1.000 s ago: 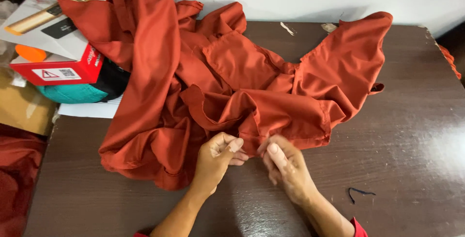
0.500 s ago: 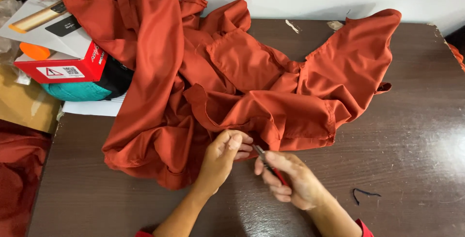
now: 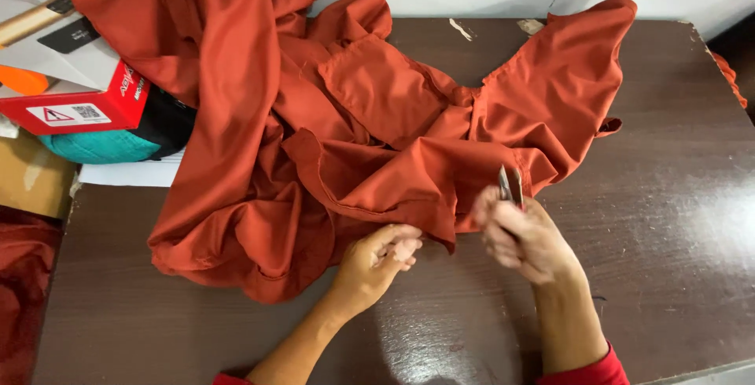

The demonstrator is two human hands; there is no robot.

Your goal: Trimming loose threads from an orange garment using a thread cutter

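Dark table [image 3: 668, 196] carries a rust garment [image 3: 354, 141] mid-frame; left hand [image 3: 377, 259] pinches its lower hem, right hand [image 3: 523, 235] grips small snips [image 3: 511, 184], so trimming looks partway done.

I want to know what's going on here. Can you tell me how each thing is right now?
Rust-orange garment: crumpled, spread over the table.
Left hand: pinching the garment's lower edge.
Right hand: closed around small metal snips.
Snips: tips upward, at the cloth's edge.
Red and white box: partly under the garment.
Dark table: bare at right.
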